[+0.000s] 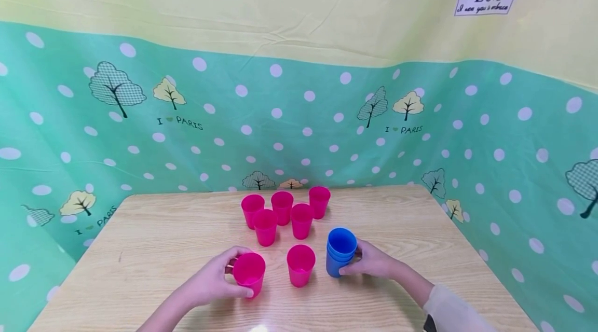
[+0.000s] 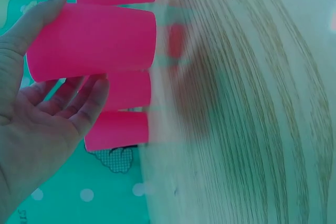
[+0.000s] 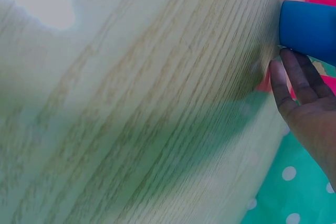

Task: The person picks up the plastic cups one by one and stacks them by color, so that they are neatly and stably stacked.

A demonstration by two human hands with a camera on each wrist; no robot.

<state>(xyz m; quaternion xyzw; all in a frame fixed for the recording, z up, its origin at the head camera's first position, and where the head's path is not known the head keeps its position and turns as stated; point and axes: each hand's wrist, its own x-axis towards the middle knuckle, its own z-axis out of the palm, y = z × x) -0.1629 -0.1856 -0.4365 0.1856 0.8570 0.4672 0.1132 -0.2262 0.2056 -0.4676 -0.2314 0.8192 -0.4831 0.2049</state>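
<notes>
My left hand holds an upright pink plastic cup at the front left of the group, thumb on the near side and fingers on the far side. In the left wrist view the same pink cup lies between thumb and fingers. A stack of nested blue cups stands at the right, its rims showing one above another. Around its right side my right hand grips it, fingers partly hidden behind. Between the two hands another pink cup stands upright, touched by neither.
Several more pink cups stand upright in a loose cluster behind, towards the far edge of the wooden table. A green and yellow printed cloth hangs beyond the table and along its sides.
</notes>
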